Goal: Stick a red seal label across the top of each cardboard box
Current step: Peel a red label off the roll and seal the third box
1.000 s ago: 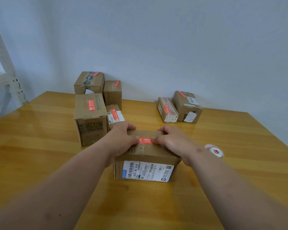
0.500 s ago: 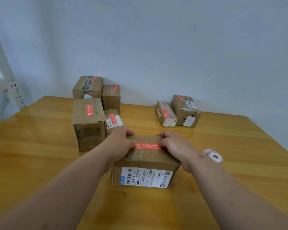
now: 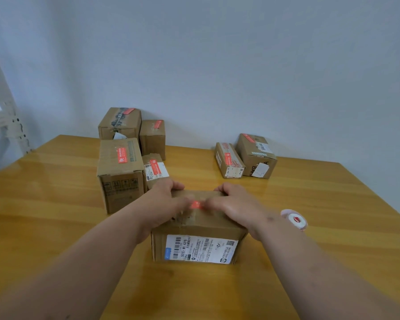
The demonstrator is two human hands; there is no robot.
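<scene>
Desk (image 3: 56, 204) of glossy yellow wood fills the room's corner, pushed against a pale wall. Six sealed cardboard boxes (image 3: 120, 172) sit toward its far edge, four at the left and two at the right, each carrying a red strip. Nearest stands the cardboard box (image 3: 199, 241) being worked on (a white shipping label faces me). Left hand (image 3: 164, 204) and right hand (image 3: 233, 204) press flat on its top, fingers spread, thumbs nearly meeting over the red seal label (image 3: 196, 205). A label roll (image 3: 295, 219) lies just right of the right wrist.
</scene>
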